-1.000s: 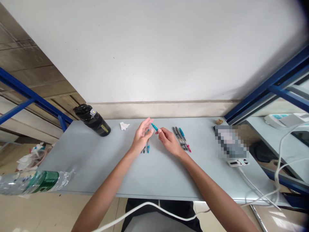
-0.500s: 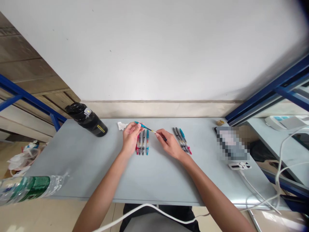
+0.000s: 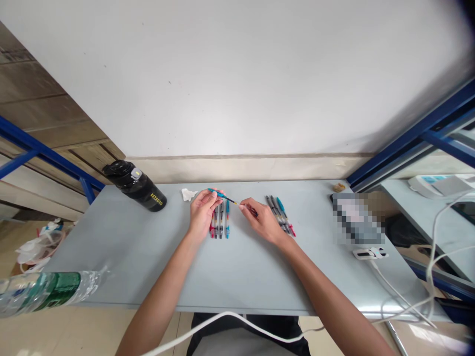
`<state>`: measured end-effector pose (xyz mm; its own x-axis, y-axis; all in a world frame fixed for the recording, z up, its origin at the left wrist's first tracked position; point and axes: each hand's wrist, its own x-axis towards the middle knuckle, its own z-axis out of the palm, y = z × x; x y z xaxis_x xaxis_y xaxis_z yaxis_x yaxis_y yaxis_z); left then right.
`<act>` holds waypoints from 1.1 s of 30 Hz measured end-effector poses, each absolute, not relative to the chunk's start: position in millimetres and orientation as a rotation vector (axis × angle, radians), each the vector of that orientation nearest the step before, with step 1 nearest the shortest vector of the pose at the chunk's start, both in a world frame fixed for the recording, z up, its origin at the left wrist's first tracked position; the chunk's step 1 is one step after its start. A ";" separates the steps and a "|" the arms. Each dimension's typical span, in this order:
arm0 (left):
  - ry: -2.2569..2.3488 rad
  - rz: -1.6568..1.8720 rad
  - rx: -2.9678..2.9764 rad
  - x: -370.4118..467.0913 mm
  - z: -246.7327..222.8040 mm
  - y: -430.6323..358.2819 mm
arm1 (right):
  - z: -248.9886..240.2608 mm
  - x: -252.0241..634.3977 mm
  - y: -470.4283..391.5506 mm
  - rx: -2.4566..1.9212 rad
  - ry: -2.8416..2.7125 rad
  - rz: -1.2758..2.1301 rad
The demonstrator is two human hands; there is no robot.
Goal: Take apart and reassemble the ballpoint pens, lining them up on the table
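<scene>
My left hand [image 3: 202,213] pinches the teal barrel [image 3: 215,193] of a pen above the table. From that barrel a thin dark ink refill [image 3: 230,200] with a yellowish part points toward my right hand [image 3: 260,220], whose thumb and fingers close on its other end. A dark piece [image 3: 253,211] shows within the right fingers; its kind is unclear. Below and between my hands, several pens lie side by side, among them a teal pen [image 3: 227,220], with the left hand covering part of the row. Right of my right hand rests another group of pens [image 3: 279,212].
A black bottle [image 3: 139,188] lies at the back left, near a crumpled white tissue [image 3: 188,194]. At the right are a blurred-out phone-like object [image 3: 356,217] and a white device [image 3: 370,253] with a cable. A clear plastic bottle [image 3: 55,289] is at the front left.
My hands keep nearly the same pose around the pen parts. Slightly less of the pale end of the refill shows by my right fingers. The whole view has shifted a little.
</scene>
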<state>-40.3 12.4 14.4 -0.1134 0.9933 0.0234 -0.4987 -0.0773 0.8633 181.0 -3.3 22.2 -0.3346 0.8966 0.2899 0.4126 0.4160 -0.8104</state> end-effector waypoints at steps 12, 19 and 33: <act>0.788 1.689 0.578 -60.3 13.1 20.8 | 20.7 187.6 0.5 -1.140 -1.855 0.811; 0.773 1.671 0.564 -56.5 12.7 19.5 | 18.6 187.2 0.6 -1.138 -1.879 0.788; 0.832 1.555 0.745 -38.8 13.6 10.2 | 18.2 184.1 1.2 -1.165 -1.933 0.792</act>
<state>-38.8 10.2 13.6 -0.1343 0.9909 0.0132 -0.5386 -0.0841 0.8383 184.1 1.2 18.2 -0.3211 0.9073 0.2715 0.4557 0.3993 -0.7956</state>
